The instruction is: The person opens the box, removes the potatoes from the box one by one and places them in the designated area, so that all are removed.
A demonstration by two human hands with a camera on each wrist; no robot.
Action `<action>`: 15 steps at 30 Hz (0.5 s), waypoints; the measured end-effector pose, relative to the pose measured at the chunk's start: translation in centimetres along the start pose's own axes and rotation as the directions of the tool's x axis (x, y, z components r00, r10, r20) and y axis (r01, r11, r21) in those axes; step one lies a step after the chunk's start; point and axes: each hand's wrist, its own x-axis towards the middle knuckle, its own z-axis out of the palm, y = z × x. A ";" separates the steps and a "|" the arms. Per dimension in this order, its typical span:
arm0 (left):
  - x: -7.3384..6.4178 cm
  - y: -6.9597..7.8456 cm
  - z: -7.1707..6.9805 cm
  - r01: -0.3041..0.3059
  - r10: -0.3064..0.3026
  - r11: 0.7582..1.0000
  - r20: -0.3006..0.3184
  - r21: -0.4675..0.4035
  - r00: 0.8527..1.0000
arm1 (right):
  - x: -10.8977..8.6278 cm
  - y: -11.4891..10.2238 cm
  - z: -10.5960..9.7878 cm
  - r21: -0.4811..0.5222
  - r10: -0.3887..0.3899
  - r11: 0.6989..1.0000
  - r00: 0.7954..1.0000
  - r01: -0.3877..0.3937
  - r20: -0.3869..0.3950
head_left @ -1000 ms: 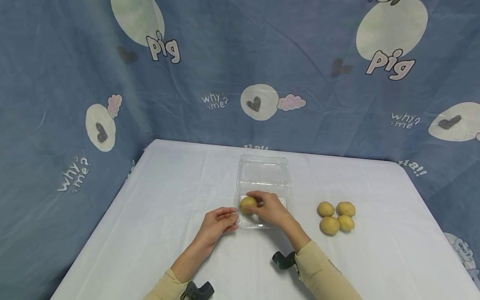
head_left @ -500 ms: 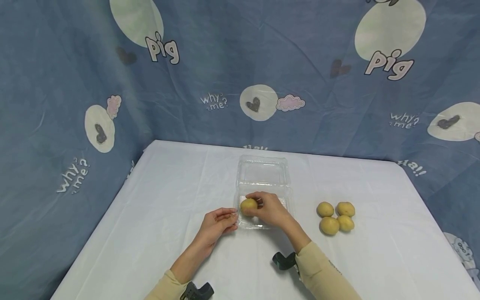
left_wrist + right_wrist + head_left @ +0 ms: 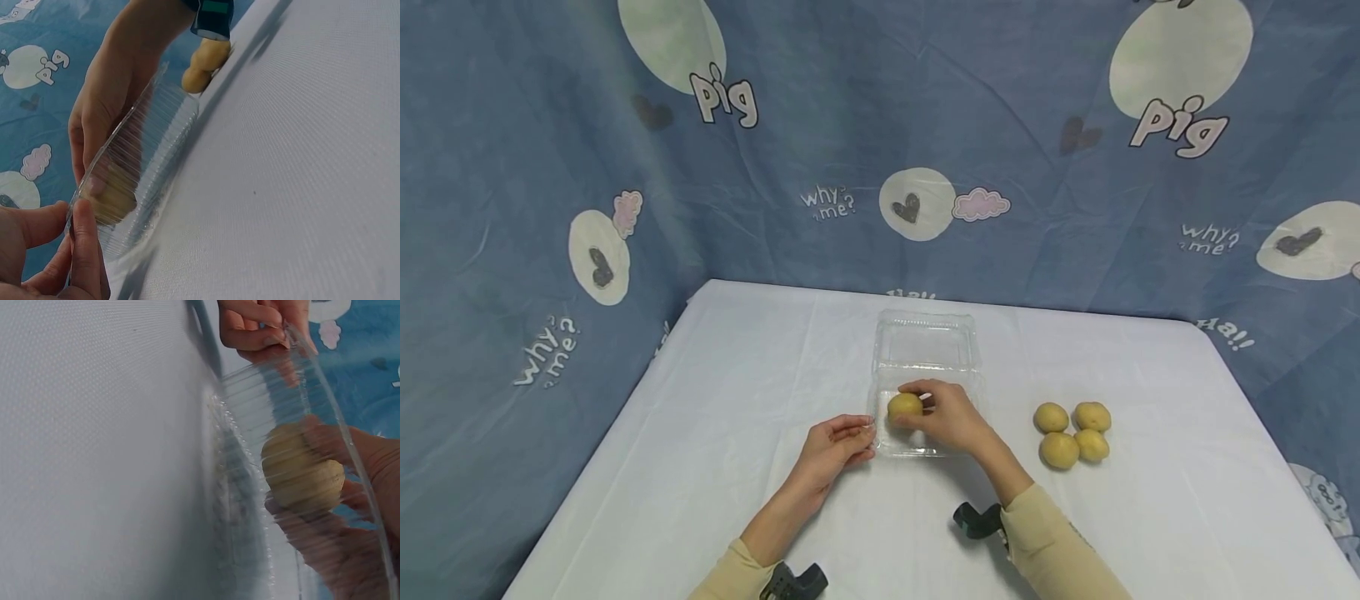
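A clear plastic clamshell box (image 3: 927, 343) lies unfolded on the table, its lid side pointing away. My left hand (image 3: 833, 450) pinches the box's near-left rim between thumb and fingers, as the left wrist view shows at the ribbed wall (image 3: 164, 128). Inside the base, my right hand (image 3: 953, 418) holds a yellowish potato (image 3: 904, 406), thumb on one side and fingers on the other. Through the see-through wall in the right wrist view, the same potato (image 3: 300, 472) shows close to the box's bottom.
Several more potatoes (image 3: 1060, 451) sit grouped on the white tablecloth (image 3: 715, 400) to the right of the box. A blue printed curtain (image 3: 820, 150) hangs behind and beside the table. Each wrist wears a dark camera mount (image 3: 977, 520).
The right hand has shifted slightly right and away within the box, carrying the potato with it. The left hand stays at the rim; the grouped potatoes have not moved.
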 end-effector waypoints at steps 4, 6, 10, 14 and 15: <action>0.0 0.1 0.1 0.005 -0.005 1.000 -0.002 0.004 1.000 | -0.3 -0.3 -0.5 -0.004 -0.004 1.000 1.000 0.004 -0.016; 0.0 0.2 0.1 0.006 -0.006 1.000 -0.005 0.008 1.000 | -0.4 -0.4 -0.7 -0.001 -0.006 1.000 1.000 0.006 -0.020; 0.0 0.3 0.2 0.009 -0.009 1.000 -0.011 0.012 1.000 | -0.7 -0.7 -0.9 -0.001 -0.023 1.000 0.999 0.023 -0.028; 0.0 0.3 0.2 0.010 -0.010 1.000 -0.011 0.010 1.000 | -1.0 -1.0 -1.1 0.012 -0.026 1.000 0.999 0.026 -0.032; 0.0 0.3 0.2 0.010 -0.010 1.000 -0.010 0.010 1.000 | -1.1 -1.1 -1.1 0.018 -0.024 1.000 0.999 0.024 -0.033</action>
